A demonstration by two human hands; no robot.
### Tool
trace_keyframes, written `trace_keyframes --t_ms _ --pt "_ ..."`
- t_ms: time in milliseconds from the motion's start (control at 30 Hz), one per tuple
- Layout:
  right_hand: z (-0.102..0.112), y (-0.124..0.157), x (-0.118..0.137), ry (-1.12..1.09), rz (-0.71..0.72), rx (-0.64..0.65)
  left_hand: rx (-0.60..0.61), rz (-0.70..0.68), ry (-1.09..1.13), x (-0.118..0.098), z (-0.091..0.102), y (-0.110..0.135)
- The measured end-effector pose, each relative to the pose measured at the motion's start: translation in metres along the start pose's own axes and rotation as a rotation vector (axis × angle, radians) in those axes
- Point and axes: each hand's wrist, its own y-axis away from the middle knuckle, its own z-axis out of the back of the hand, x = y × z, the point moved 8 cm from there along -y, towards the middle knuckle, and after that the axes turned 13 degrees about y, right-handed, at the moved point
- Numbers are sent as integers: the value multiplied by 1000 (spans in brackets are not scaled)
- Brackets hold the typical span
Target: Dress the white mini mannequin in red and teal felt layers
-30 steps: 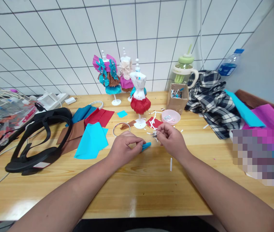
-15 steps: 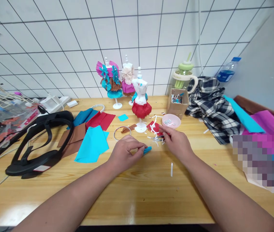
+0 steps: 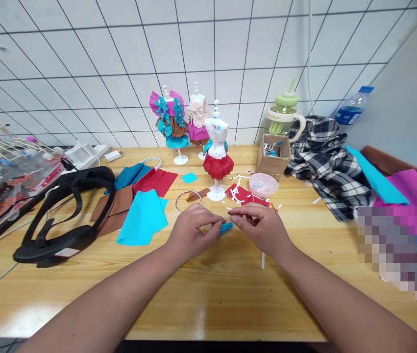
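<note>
My left hand (image 3: pixel 190 231) rests on the wooden table (image 3: pixel 208 294) with its fingers pinched on a small folded piece of blue paper (image 3: pixel 226 227). My right hand (image 3: pixel 261 226) is right beside it, its thumb and forefinger pinched together near the blue piece's tip; whatever they hold is too small to make out. Just behind the hands stands a small white mannequin (image 3: pixel 216 152) in a red paper skirt, with red paper (image 3: pixel 243 194) and white paper scraps at its foot.
Two more dressed mannequins (image 3: pixel 173 122) stand by the tiled wall. Blue, red and brown paper sheets (image 3: pixel 140 215), a black headset (image 3: pixel 64 215), a ring (image 3: pixel 187 200), a pink dish (image 3: pixel 263 185), a cardboard box (image 3: pixel 273 157), a green cup (image 3: pixel 283 115), checked cloth (image 3: pixel 326 162) and a bottle (image 3: pixel 351 110) surround them.
My right hand reached toward the scraps near the red paper, then came back left to the blue piece held by my left hand. The left hand barely moved.
</note>
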Motion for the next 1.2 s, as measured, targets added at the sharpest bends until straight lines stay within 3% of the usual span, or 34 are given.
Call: trace_keyframes --t_ms 267,500,667,867,1033,1200 --pt "-10 3 2 -47 -14 49 -13 -31 2 -1 -3 1" --pt "-5 2 4 -40 -22 29 22 20 -8 3 -5 1" --pt "-3 -5 -18 -115 -112 63 135 142 -45 23 -20 5" --pt "-19 -9 -38 -83 -128 206 242 297 -203 50 -34 10" --pt "-27 -5 -34 -73 -81 263 212 317 -120 53 -28 8" --pt "-34 -2 -39 -207 -175 317 133 366 51 50 -22 7"
